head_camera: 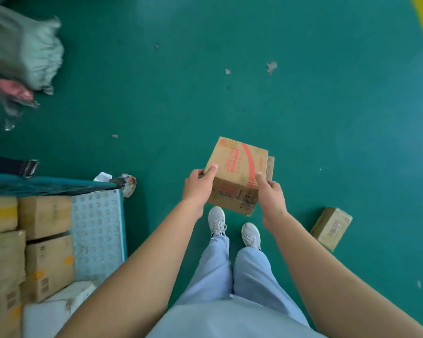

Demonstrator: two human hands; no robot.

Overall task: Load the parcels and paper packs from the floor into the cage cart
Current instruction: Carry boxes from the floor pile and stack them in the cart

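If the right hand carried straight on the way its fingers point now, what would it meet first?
The right hand already grips the cardboard box, thumb on its top face, so the box is met at once. Past the box, the line up the picture shows only bare green floor, though depth is hard to judge.

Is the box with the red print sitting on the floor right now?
No, both the left hand and right hand hold the box up.

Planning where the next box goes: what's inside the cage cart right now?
The cage cart holds several brown cardboard boxes and a white parcel on its perforated pale blue floor. Anything beneath the boxes or beyond the frame edge is hidden.
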